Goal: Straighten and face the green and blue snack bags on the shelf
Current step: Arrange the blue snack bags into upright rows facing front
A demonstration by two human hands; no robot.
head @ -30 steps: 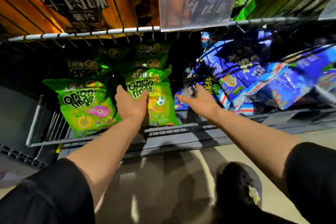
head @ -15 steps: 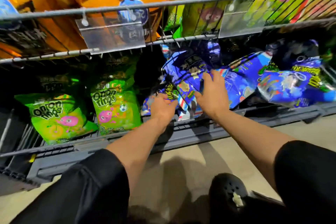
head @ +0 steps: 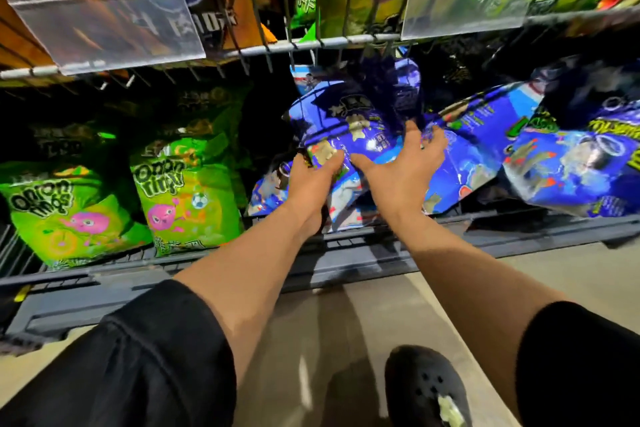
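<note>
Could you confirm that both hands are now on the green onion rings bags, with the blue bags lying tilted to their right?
Not quite: in the head view both the left hand and right hand are on a blue snack bag, not the green onion rings bags. The other blue bags do lie tilted to the right.

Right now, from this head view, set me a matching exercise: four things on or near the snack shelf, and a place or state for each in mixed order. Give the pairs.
Things:
1. green onion ring bags
2. blue snack bag
3. clear price tag holder
4. black shoe

Places or states:
A. on the floor, below the shelf
B. hangs from the upper wire rail
C. stand upright, faces forward, left on the shelf
D. tilted, with the left hand and right hand on it

Pairs: 1-C, 2-D, 3-B, 4-A
</note>
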